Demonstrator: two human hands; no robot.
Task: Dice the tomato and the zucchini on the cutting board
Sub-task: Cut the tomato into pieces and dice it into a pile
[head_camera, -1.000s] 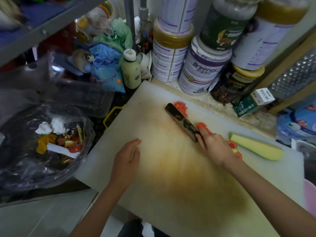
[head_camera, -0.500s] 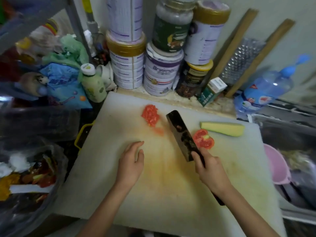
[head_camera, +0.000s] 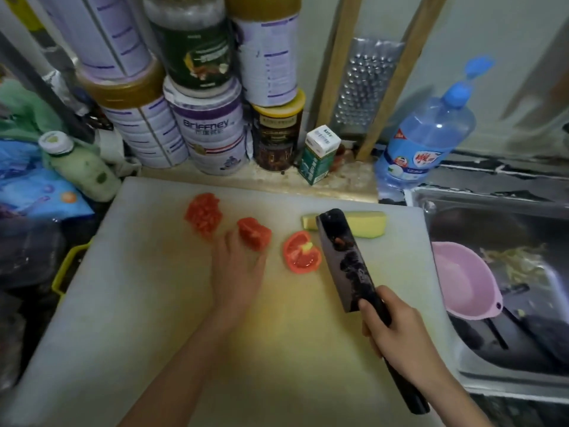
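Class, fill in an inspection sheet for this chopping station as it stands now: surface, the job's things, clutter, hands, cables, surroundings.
Surface: white cutting board, stained yellow-orange in the middle.
Job's things: diced tomato pile, tomato chunk and tomato half, cut side up, on the board; zucchini piece at the far edge, not yet diced, partly behind the knife.
Clutter: stacked tins, small carton, grater and water bottle along the wall; pale bottle at the left.
Hands: left hand lies flat, fingers touching the tomato chunk; right hand grips the knife handle.
Cables: nothing seen.
Surroundings: sink at the right, pink bowl in it.
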